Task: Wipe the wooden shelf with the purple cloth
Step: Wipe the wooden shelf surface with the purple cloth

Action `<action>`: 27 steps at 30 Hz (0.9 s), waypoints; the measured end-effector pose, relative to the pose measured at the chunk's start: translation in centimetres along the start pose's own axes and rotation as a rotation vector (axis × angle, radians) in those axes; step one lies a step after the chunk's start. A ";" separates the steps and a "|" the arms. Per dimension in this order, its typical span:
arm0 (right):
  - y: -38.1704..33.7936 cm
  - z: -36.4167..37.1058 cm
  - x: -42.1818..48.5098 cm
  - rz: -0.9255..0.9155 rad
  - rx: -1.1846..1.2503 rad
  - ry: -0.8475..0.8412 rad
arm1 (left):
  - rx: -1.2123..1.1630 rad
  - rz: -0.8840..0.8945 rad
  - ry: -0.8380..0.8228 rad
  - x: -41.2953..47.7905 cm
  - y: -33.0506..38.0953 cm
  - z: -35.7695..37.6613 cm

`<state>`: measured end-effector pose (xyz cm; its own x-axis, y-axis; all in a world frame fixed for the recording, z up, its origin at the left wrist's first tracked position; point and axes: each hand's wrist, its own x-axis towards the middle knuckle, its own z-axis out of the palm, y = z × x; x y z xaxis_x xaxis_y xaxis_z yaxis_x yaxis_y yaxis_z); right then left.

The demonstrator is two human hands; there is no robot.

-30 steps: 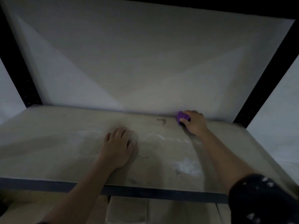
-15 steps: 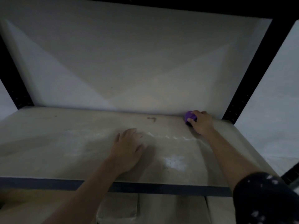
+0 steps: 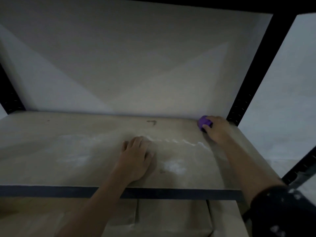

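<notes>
Head view shows the right grip (image 3: pixel 216 130) deep in the back right corner of the wooden shelf (image 3: pixel 51 134). Its fingers are curled round the purple cloth (image 3: pixel 204 121), which is bunched into a small wad and pressed on the board just beside the back wall (image 3: pixel 136 65) and near the black upright post (image 3: pixel 253 74). I judge that the cloth is held so bunched because a small wad enters a corner better than a flat one. The left grip (image 3: pixel 136 156) lies flat on the middle of the shelf with fingers straight and holds nothing; it seems to support the person while the other arm stretches. A thin white dust line (image 3: pixel 179 141) runs between the two grips, and a white patch (image 3: pixel 172 166) lies just beside the left palm, so the wiping is probably only partly done. Behind and to the right the cloth has almost no room, because wall and post close it in. The open way is leftward along the back edge and forward toward the dark front rail (image 3: pixel 51 191), where the left grip itself stands in the path.
</notes>
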<state>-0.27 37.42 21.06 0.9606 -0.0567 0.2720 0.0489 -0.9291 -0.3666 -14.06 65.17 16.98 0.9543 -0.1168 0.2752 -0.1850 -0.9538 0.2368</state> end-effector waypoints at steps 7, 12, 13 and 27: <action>-2.4 -0.8 -3.1 -0.314 0.358 -0.244 | -0.017 -0.009 0.016 -0.2 0.0 0.0; 4.7 -3.4 -1.4 0.141 0.051 0.015 | -0.002 -0.015 0.000 -0.1 0.3 -0.2; 4.7 -3.0 -1.9 0.120 0.000 0.007 | -0.003 -0.021 -0.001 -0.1 0.3 -0.1; 6.1 -3.8 -5.5 0.300 -0.138 0.047 | 0.016 -0.028 -0.019 0.3 -0.3 0.3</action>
<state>-6.26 30.70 20.76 0.9129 -0.3491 0.2117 -0.2748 -0.9089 -0.3137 -13.59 65.30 16.69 0.9634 -0.0955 0.2506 -0.1548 -0.9611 0.2289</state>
